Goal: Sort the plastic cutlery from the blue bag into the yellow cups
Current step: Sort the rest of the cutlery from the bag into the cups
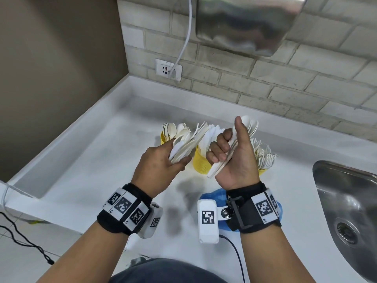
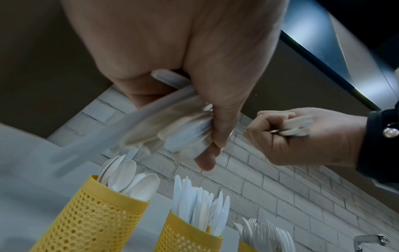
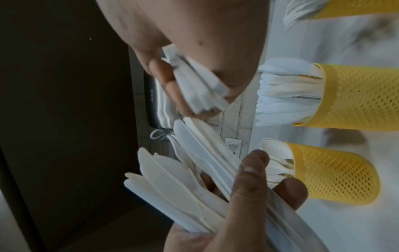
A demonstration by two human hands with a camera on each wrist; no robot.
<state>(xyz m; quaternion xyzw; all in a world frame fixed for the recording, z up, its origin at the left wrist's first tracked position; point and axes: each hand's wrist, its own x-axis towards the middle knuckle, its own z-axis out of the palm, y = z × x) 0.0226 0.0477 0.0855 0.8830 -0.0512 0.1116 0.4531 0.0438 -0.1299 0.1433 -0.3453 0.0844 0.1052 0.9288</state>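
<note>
Three yellow mesh cups stand in a row on the white counter: a spoon cup (image 1: 163,138), a knife cup (image 1: 201,163) and a fork cup (image 1: 263,171). My left hand (image 1: 179,160) grips a fanned bundle of white cutlery, mostly knives (image 1: 183,148), above and between the spoon and knife cups. My right hand (image 1: 226,148) holds a bunch of white spoons (image 1: 247,125) upright, thumb up, in front of the fork cup. The blue bag (image 1: 212,198) lies flat under my right wrist. The left wrist view shows the spoon cup (image 2: 92,218) and knife cup (image 2: 185,235) below the bundle.
A steel sink (image 1: 346,201) lies to the right. On the brick wall hang a metal hand dryer (image 1: 244,23) and a socket (image 1: 168,69) with a white cable. A brown wall bounds the counter on the left. Black cables trail at lower left.
</note>
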